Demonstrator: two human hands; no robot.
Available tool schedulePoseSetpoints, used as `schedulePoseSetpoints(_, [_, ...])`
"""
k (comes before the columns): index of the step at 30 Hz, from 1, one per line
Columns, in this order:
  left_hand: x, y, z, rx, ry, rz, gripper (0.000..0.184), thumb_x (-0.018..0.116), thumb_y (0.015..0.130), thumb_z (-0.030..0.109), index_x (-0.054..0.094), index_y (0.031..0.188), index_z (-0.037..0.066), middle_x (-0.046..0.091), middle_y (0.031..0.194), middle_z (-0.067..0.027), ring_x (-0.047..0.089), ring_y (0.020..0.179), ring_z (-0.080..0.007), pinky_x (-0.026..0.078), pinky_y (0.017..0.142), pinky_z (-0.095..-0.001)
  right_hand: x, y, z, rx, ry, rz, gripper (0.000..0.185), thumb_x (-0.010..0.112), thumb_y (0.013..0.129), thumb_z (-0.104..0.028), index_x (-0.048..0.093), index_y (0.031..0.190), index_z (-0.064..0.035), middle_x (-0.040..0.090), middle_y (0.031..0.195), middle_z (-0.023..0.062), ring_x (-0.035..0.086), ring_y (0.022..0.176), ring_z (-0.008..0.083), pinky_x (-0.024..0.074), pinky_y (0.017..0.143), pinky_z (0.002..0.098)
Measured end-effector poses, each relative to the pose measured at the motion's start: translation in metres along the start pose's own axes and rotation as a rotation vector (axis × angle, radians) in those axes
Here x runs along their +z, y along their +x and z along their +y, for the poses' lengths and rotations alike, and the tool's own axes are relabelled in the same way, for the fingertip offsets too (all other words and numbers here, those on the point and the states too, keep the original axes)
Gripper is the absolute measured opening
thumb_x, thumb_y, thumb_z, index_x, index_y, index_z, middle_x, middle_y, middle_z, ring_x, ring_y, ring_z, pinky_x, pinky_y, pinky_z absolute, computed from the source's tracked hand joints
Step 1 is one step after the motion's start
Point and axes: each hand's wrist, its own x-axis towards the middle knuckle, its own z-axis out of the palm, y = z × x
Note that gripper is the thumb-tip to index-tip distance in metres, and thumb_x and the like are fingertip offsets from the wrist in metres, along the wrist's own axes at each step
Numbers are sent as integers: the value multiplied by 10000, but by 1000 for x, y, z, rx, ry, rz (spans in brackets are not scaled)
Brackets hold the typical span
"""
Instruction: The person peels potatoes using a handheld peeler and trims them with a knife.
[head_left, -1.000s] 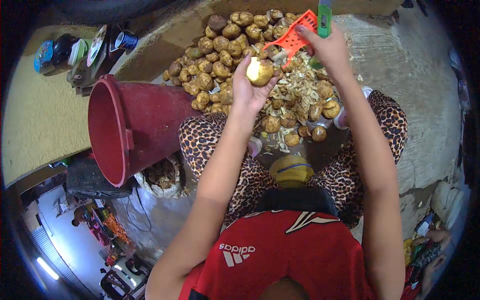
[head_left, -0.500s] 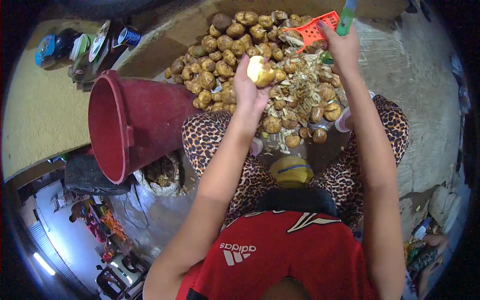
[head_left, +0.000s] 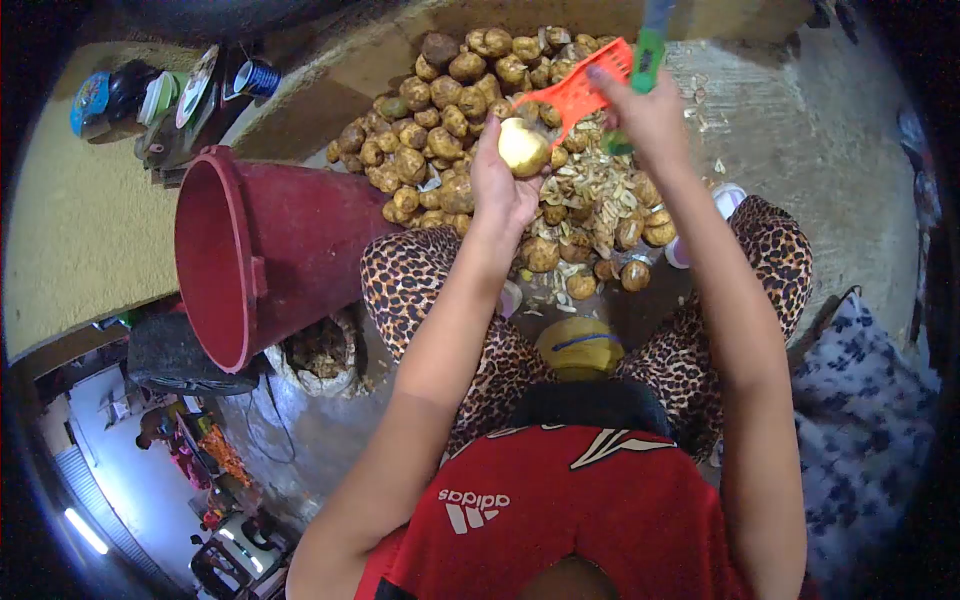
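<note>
My left hand (head_left: 505, 190) is closed around a potato (head_left: 524, 150) whose pale, peeled side faces up. My right hand (head_left: 648, 115) grips an orange peeler (head_left: 580, 92), its forked end close to the potato's upper right; whether they touch I cannot tell. A green-handled tool (head_left: 647, 62), which looks like a knife with its bluish blade pointing away, is in the same hand. Beneath both hands spreads a heap of unpeeled potatoes (head_left: 445, 95), with peelings (head_left: 590, 190) strewn over its right side.
A dark red bucket (head_left: 300, 235) lies on its side at the left, beside an open sack (head_left: 320, 355). Between my legs is a yellow container (head_left: 580, 345) with a blue strip. Dark-patterned pale cloth (head_left: 860, 420) is at the right.
My right hand has moved left with the peeler, closer to the potato. More of the potato's pale surface shows. The patterned cloth has come into view at the right.
</note>
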Motion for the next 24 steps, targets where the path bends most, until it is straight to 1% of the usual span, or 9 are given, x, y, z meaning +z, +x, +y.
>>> schedulePoseSetpoints(3, [5, -3, 1, -14, -9, -2, 332, 415, 900, 388, 558, 944, 92, 611, 832, -51, 577, 664, -186, 461, 559, -313, 12, -13, 12, -17, -58, -126, 282, 705, 725, -201, 539, 870, -25, 566, 603, 35, 527, 459, 102, 424, 435, 255])
schedulePoseSetpoints(7, [3, -5, 2, 25, 60, -45, 331, 410, 907, 384, 547, 976, 91, 613, 877, -63, 600, 720, -191, 498, 591, -327, -9, 18, 15, -348, -272, 152, 276, 702, 714, -203, 557, 865, -24, 583, 635, 48, 550, 509, 138, 446, 495, 291])
schedulePoseSetpoints(8, [0, -4, 2, 39, 97, -75, 335, 405, 910, 383, 543, 987, 88, 613, 889, -67, 606, 741, -193, 508, 601, -331, -15, 19, 14, -103, -92, 114, 268, 695, 723, -214, 561, 840, -14, 583, 632, 49, 549, 505, 136, 446, 502, 297])
schedulePoseSetpoints(11, [-5, 0, 3, 63, 102, -111, 356, 412, 916, 372, 510, 1013, 44, 599, 920, -93, 615, 775, -207, 528, 637, -344, -12, 11, 8, -144, -158, 36, 254, 688, 734, -209, 561, 835, -13, 583, 632, 49, 539, 478, 124, 436, 471, 282])
schedulePoseSetpoints(15, [-1, 1, 0, 87, 118, -93, 374, 380, 931, 361, 517, 1051, 35, 604, 959, -100, 602, 834, -200, 509, 696, -365, 5, -10, 0, 56, -31, -121, 282, 705, 716, -235, 560, 828, -22, 569, 621, 49, 542, 510, 139, 435, 493, 303])
schedulePoseSetpoints(16, [-1, 2, -2, 115, 132, -74, 380, 377, 932, 359, 514, 1058, 27, 603, 963, -103, 602, 832, -201, 510, 694, -363, 8, -6, 11, -150, -180, -75, 319, 717, 698, -256, 553, 840, -21, 551, 612, 49, 556, 562, 164, 446, 545, 331])
schedulePoseSetpoints(19, [-6, 10, -6, 155, 159, -95, 400, 376, 933, 357, 505, 1073, 6, 600, 974, -111, 601, 825, -202, 507, 708, -355, -3, 4, 11, -161, -255, 48, 332, 719, 691, -262, 550, 846, -22, 568, 638, 63, 570, 610, 186, 454, 591, 348])
schedulePoseSetpoints(23, [-2, 3, -4, 128, 140, -64, 378, 431, 909, 391, 509, 1003, 33, 587, 863, -95, 604, 715, -196, 524, 634, -358, -27, 22, -8, -105, -129, 152, 224, 699, 750, -185, 546, 813, -34, 546, 599, 4, 481, 458, 76, 382, 415, 228])
schedulePoseSetpoints(24, [-3, 4, -2, 75, 105, -56, 395, 430, 905, 409, 511, 1003, 36, 585, 861, -93, 603, 716, -195, 524, 632, -358, -25, 20, -8, -204, -124, 132, 232, 690, 749, -220, 549, 781, -39, 539, 546, 5, 493, 437, 82, 396, 421, 229])
